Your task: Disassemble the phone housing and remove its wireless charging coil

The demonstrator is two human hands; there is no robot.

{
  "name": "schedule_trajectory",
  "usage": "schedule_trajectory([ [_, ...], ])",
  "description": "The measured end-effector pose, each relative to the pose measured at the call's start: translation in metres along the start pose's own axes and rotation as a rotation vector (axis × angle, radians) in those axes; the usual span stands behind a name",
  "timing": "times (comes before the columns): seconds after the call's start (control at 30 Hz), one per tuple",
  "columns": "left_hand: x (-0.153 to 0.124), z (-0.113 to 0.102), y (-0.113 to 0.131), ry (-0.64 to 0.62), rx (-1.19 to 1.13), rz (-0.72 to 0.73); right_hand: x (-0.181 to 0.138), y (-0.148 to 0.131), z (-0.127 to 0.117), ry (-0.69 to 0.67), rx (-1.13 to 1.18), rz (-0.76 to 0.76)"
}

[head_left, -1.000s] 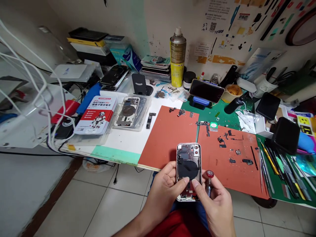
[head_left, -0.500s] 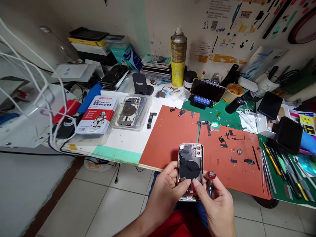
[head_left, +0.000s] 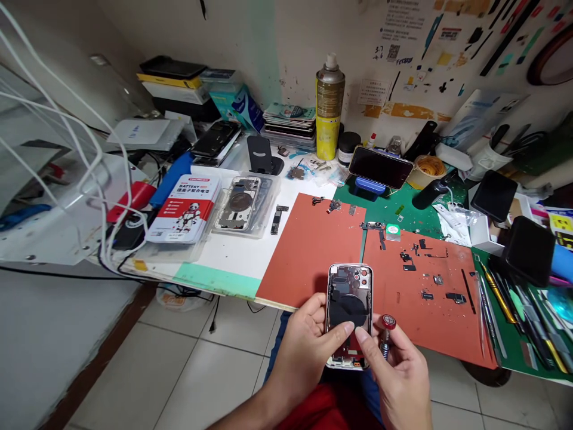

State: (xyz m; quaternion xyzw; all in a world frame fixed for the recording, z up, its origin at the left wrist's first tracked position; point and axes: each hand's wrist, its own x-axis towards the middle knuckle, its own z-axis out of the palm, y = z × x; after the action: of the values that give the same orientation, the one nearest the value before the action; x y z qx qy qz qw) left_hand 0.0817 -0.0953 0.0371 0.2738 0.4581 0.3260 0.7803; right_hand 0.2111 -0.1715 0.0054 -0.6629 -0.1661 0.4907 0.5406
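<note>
- From here I can see the opened phone housing held up in both hands at the near edge of the table, its inner side facing the person and the camera holes at the top right.
- The left hand has its grip closed on the housing's left edge, with the thumb laid across the lower inside.
- The right hand grips a red-capped screwdriver among its fingers, cap upward, and its thumb presses on the housing near the other thumb.
- Just beyond the hands lie two orange mats, the left mat mostly bare, the right mat scattered with small phone parts.
- To the right of these, tweezers and a gold-handled tool lie among other slim tools.
- Over on the left, a second housing rests in a clear tray, between a red and white battery box and a narrow circuit board.
- Toward the back, a dark-screened phone leans on a blue stand, near a yellow spray can.
</note>
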Motion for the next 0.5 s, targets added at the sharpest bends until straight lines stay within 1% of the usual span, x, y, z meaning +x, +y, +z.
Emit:
schedule_trajectory([
  [0.1,0.0,0.001,0.002,-0.012,-0.004,-0.008,0.001,0.003,-0.002,-0.039,-0.021,-0.018],
  [0.27,-0.001,0.001,0.006,-0.011,0.009,-0.002,0.002,0.003,-0.001,-0.047,-0.03,-0.025],
  [0.37,-0.001,0.0,0.005,-0.011,0.009,0.0,0.001,-0.001,0.003,-0.031,-0.035,-0.032],
  [0.5,-0.001,0.0,0.002,0.005,0.006,0.03,-0.001,-0.007,0.008,0.039,-0.069,-0.033],
])
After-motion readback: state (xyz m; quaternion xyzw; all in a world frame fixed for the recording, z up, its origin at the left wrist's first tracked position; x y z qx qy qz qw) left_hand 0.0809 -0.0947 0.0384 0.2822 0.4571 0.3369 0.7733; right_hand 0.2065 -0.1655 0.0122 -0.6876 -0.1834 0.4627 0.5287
